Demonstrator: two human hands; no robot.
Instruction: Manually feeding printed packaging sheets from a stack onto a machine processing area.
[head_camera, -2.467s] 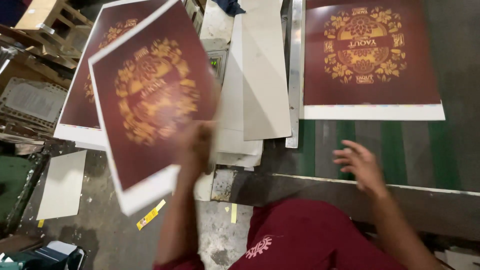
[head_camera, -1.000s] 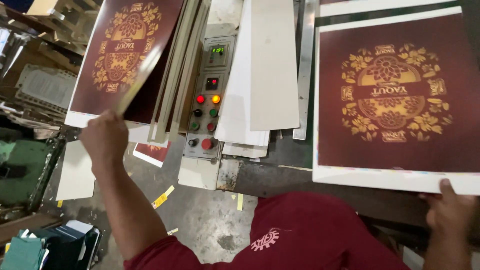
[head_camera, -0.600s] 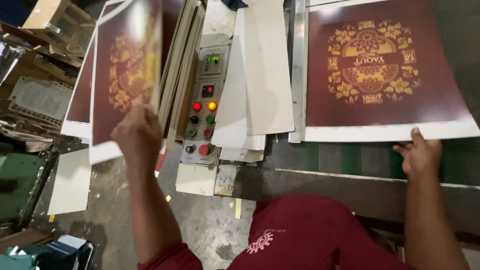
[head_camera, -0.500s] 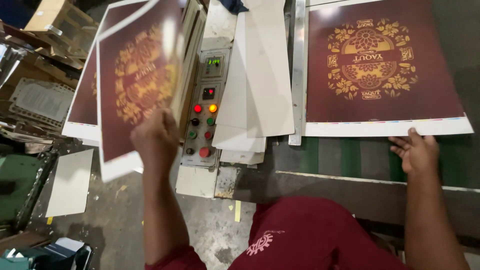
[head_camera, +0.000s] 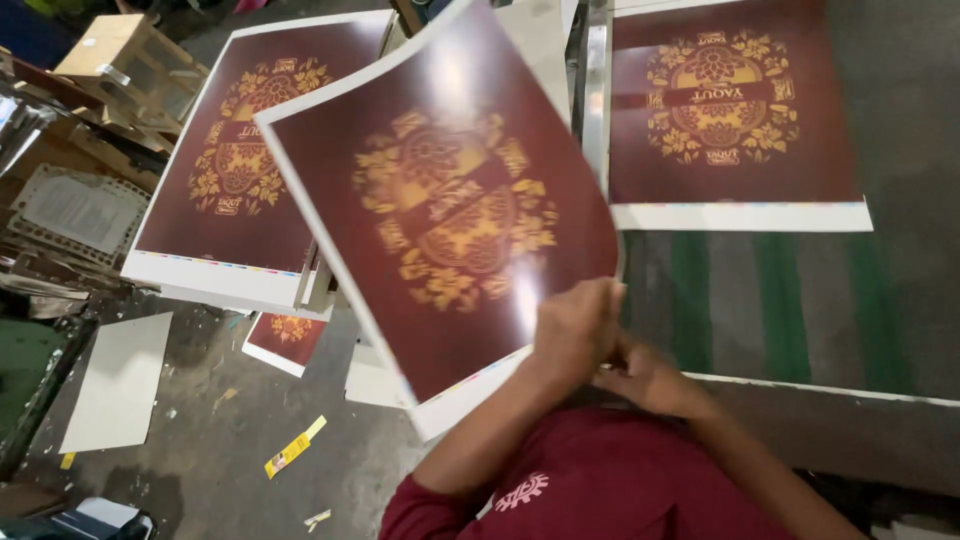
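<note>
A large maroon printed sheet (head_camera: 440, 210) with a gold ornamental emblem and a white border is lifted and curved in front of me. My left hand (head_camera: 575, 325) grips its lower right edge. My right hand (head_camera: 650, 378) sits just beneath and behind the left hand, touching the same edge; whether it grips the sheet is unclear. Another sheet of the same print (head_camera: 730, 110) lies flat on the machine bed (head_camera: 780, 300), which has green belts. A stack of the same sheets (head_camera: 235, 170) rests at the left.
A small maroon print (head_camera: 285, 338) and a grey board (head_camera: 115, 380) lie on the dirty floor. A cardboard box (head_camera: 125, 55) and stacked clutter stand at the far left. A yellow strip (head_camera: 295, 447) lies on the floor.
My left hand has swung a sheet from the left stack to the middle, hiding the control panel. My right hand has come off the machine bed to join the left hand.
</note>
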